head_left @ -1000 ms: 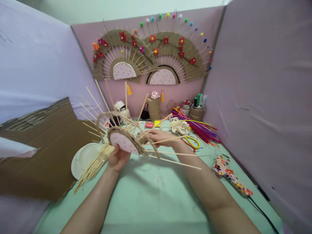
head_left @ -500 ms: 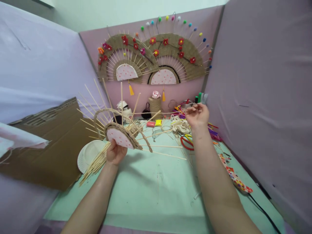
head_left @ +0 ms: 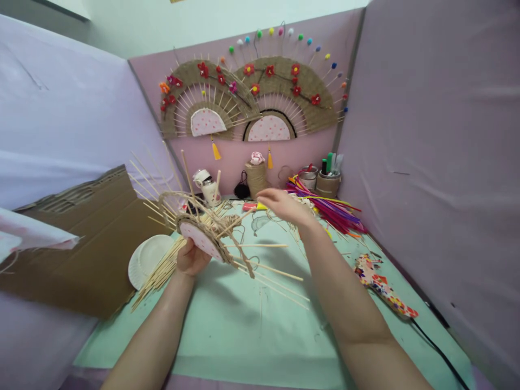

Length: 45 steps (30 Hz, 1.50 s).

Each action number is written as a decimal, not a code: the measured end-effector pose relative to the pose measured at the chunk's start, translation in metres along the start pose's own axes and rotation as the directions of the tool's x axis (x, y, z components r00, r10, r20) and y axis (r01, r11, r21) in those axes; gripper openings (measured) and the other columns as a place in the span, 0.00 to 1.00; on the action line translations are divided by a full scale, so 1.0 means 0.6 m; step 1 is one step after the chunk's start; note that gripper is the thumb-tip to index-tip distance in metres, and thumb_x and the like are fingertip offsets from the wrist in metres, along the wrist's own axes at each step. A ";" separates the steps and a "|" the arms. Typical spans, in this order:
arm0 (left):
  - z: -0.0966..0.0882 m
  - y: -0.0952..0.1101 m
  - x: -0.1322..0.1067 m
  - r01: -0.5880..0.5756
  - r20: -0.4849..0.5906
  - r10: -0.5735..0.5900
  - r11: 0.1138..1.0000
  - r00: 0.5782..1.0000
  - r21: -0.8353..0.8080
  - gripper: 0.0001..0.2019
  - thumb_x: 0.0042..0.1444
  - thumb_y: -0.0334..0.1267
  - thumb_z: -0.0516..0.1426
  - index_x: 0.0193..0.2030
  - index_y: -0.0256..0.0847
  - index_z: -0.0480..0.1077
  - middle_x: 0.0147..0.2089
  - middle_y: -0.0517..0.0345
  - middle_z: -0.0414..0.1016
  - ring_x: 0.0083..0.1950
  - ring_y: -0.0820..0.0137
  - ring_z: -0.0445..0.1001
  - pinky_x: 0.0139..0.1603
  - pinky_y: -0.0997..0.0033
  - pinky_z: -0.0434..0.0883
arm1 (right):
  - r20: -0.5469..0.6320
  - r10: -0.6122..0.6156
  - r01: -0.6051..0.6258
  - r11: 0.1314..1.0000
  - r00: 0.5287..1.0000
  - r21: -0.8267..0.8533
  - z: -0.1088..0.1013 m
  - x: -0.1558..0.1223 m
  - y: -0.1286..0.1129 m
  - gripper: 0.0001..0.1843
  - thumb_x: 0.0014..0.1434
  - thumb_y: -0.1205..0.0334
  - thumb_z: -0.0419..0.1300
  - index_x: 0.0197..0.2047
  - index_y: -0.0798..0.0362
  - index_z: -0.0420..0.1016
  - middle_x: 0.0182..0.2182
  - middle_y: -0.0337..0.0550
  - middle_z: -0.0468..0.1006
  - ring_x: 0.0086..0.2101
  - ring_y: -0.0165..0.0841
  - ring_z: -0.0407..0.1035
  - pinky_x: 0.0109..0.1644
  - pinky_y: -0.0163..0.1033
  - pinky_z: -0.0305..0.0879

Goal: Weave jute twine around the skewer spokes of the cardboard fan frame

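Note:
My left hand [head_left: 193, 259] is closed on the lower edge of a small fan frame. The frame has a half-round cardboard base [head_left: 200, 238] faced in pink dotted cloth, with thin wooden sticks [head_left: 264, 265] fanning out from it. A twine-wrapped arched strip [head_left: 239, 244] crosses the sticks. Behind the frame lies a small bundle of twine [head_left: 228, 223], with a loose strand beside it. My right hand [head_left: 284, 206] hovers right of the frame, its fingers stretched out to the left. No strand shows clearly at its fingertips, which partly cover a yellow packet [head_left: 261, 206].
Beneath my left hand lie loose sticks [head_left: 158, 273] and white paper plates [head_left: 140, 265]. Cardboard [head_left: 93, 254] leans at left. Behind stand a bottle [head_left: 209, 189] and a twine spool [head_left: 257, 179]. Pipe cleaners [head_left: 333, 211] and a patterned, corded tool [head_left: 385, 292] lie right.
My right hand has swung left and slightly down, toward the frame. The strand stretched taut from the frame to that hand no longer shows. The frame has dipped and tilted slightly.

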<state>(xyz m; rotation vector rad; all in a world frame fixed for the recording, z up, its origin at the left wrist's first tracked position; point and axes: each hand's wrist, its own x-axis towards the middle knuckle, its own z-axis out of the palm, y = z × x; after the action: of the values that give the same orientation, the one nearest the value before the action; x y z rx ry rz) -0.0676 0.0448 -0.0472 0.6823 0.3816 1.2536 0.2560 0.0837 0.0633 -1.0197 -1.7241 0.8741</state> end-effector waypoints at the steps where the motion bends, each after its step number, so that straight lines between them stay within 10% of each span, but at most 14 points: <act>1: 0.001 0.000 -0.001 0.012 0.013 -0.012 1.000 1.000 0.012 0.18 0.62 0.46 0.50 0.50 0.43 0.74 0.49 0.51 0.79 0.52 0.63 0.76 0.61 0.60 0.64 | 0.136 0.027 -0.046 0.990 0.990 0.135 0.030 0.002 -0.002 0.07 0.58 0.61 0.59 0.37 0.53 0.75 0.37 0.44 0.80 0.41 0.33 0.72 0.50 0.40 0.65; 6: -0.005 0.003 -0.004 0.016 0.052 -0.019 0.999 0.998 0.043 0.17 0.59 0.45 0.52 0.50 0.42 0.74 0.51 0.50 0.78 0.55 0.60 0.73 0.66 0.57 0.58 | 0.503 0.195 -0.460 0.746 0.842 0.481 0.116 -0.005 0.010 0.08 0.60 0.63 0.54 0.39 0.54 0.73 0.33 0.42 0.79 0.29 0.28 0.73 0.35 0.35 0.71; 11: -0.018 0.008 0.003 -0.063 -0.043 0.065 0.997 0.997 0.038 0.16 0.58 0.42 0.54 0.51 0.44 0.73 0.48 0.54 0.80 0.57 0.62 0.72 0.67 0.59 0.55 | 0.719 0.121 -0.458 0.839 0.685 0.295 0.102 -0.015 0.019 0.09 0.52 0.63 0.63 0.37 0.55 0.76 0.29 0.41 0.79 0.25 0.25 0.68 0.23 0.27 0.57; 14: -0.025 0.010 0.005 -0.047 -0.074 0.050 0.998 0.996 0.050 0.17 0.57 0.41 0.54 0.53 0.42 0.72 0.48 0.52 0.79 0.58 0.61 0.71 0.67 0.57 0.56 | 0.688 0.066 -0.391 0.860 0.723 0.328 0.096 -0.011 0.018 0.12 0.51 0.57 0.65 0.33 0.58 0.76 0.16 0.32 0.68 0.17 0.21 0.55 0.19 0.28 0.47; 19: -0.034 0.010 0.002 0.020 -0.023 -0.019 0.997 1.000 0.076 0.16 0.56 0.40 0.57 0.49 0.39 0.74 0.49 0.50 0.79 0.55 0.59 0.74 0.65 0.55 0.59 | 0.277 0.069 -0.244 0.701 0.958 0.670 0.070 0.009 0.014 0.16 0.46 0.50 0.67 0.29 0.54 0.72 0.14 0.27 0.58 0.16 0.21 0.51 0.20 0.29 0.47; 24: -0.028 0.009 0.001 0.024 0.016 -0.025 0.997 1.000 0.075 0.19 0.58 0.43 0.55 0.54 0.39 0.72 0.51 0.47 0.78 0.58 0.55 0.70 0.64 0.51 0.59 | -0.106 0.223 -0.026 0.519 0.969 0.854 -0.012 0.021 0.006 0.11 0.51 0.55 0.64 0.29 0.52 0.67 0.16 0.28 0.61 0.16 0.22 0.53 0.20 0.29 0.52; 29: -0.017 0.004 0.002 0.040 0.051 -0.045 0.995 0.998 0.096 0.18 0.57 0.42 0.56 0.52 0.37 0.73 0.50 0.46 0.78 0.58 0.54 0.70 0.64 0.50 0.59 | -0.637 0.290 0.410 0.564 0.715 0.717 -0.089 0.002 -0.026 0.09 0.55 0.62 0.57 0.25 0.53 0.63 0.19 0.30 0.64 0.18 0.22 0.55 0.19 0.28 0.51; 32: -0.012 0.002 0.003 0.063 0.063 -0.071 0.991 0.995 0.121 0.18 0.56 0.41 0.57 0.51 0.38 0.73 0.51 0.47 0.78 0.59 0.54 0.70 0.65 0.50 0.57 | -0.772 0.177 0.587 0.554 0.610 0.590 -0.114 -0.026 -0.066 0.09 0.56 0.63 0.53 0.24 0.53 0.64 0.20 0.31 0.63 0.19 0.23 0.57 0.20 0.29 0.54; 36: -0.008 0.004 0.002 0.027 0.013 -0.028 0.995 1.000 0.095 0.17 0.55 0.39 0.57 0.50 0.37 0.74 0.50 0.48 0.78 0.58 0.55 0.70 0.65 0.51 0.57 | -0.952 0.132 0.751 0.588 0.276 0.299 -0.140 -0.068 -0.112 0.13 0.56 0.66 0.49 0.20 0.53 0.64 0.19 0.33 0.61 0.19 0.23 0.57 0.20 0.30 0.53; 38: -0.007 0.006 0.002 0.020 -0.021 -0.018 0.997 1.000 0.073 0.17 0.55 0.38 0.58 0.50 0.35 0.74 0.50 0.47 0.78 0.57 0.56 0.71 0.65 0.52 0.58 | -0.974 0.126 0.790 0.569 0.189 0.227 -0.154 -0.086 -0.123 0.18 0.57 0.65 0.46 0.17 0.52 0.62 0.18 0.33 0.59 0.17 0.23 0.55 0.20 0.30 0.53; 41: -0.008 0.006 0.002 0.026 -0.038 -0.024 0.998 0.999 0.051 0.17 0.54 0.38 0.58 0.49 0.34 0.74 0.50 0.46 0.78 0.55 0.56 0.73 0.64 0.52 0.59 | -0.960 -0.009 0.806 0.545 0.281 0.231 -0.172 -0.098 -0.122 0.27 0.60 0.58 0.40 0.12 0.51 0.58 0.15 0.36 0.57 0.16 0.25 0.56 0.21 0.33 0.55; 45: -0.006 0.004 0.001 0.027 0.001 -0.027 0.998 1.000 0.060 0.16 0.55 0.39 0.57 0.48 0.36 0.75 0.48 0.46 0.79 0.57 0.54 0.71 0.65 0.50 0.58 | -0.744 -0.085 0.590 0.671 0.663 0.449 -0.167 -0.078 -0.092 0.25 0.55 0.50 0.48 0.12 0.52 0.63 0.14 0.39 0.65 0.20 0.28 0.65 0.26 0.34 0.61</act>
<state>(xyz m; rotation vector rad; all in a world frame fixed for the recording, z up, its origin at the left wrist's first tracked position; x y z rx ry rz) -0.0714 0.0469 -0.0483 0.7268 0.4272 1.2195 0.3468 0.0306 0.1278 -0.3632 -0.8036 0.6412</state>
